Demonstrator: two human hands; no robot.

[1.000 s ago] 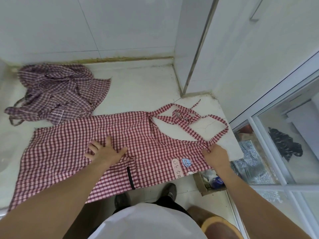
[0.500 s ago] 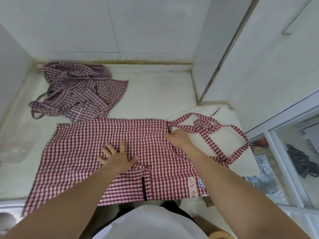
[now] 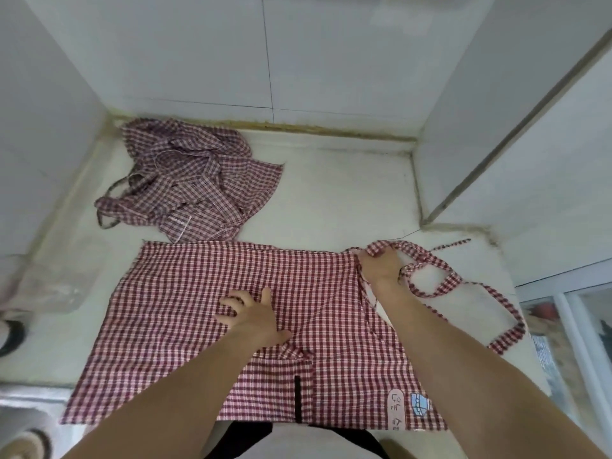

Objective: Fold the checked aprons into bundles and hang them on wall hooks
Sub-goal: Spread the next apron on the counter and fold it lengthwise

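A red-and-white checked apron (image 3: 185, 313) lies spread flat on the pale counter (image 3: 334, 200), its hem hanging over the near edge. My left hand (image 3: 253, 314) presses flat on the middle of the cloth with fingers spread. At the apron's far right corner my right hand (image 3: 381, 263) grips a bunch of the checked straps (image 3: 440, 276), which loop and trail to the right. A second, darker checked apron (image 3: 192, 187) sits crumpled at the back left of the counter.
White tiled walls (image 3: 265, 51) close the counter at the back and both sides. A clear plastic bag (image 3: 49, 283) lies at the left. A metal sink rim (image 3: 23, 399) shows at lower left. A glass-framed window (image 3: 576, 326) stands to the right.
My right hand left the strap junction at the near right, moved to the apron's far right corner and gathered the straps there. My left hand has stayed pressed on the cloth.
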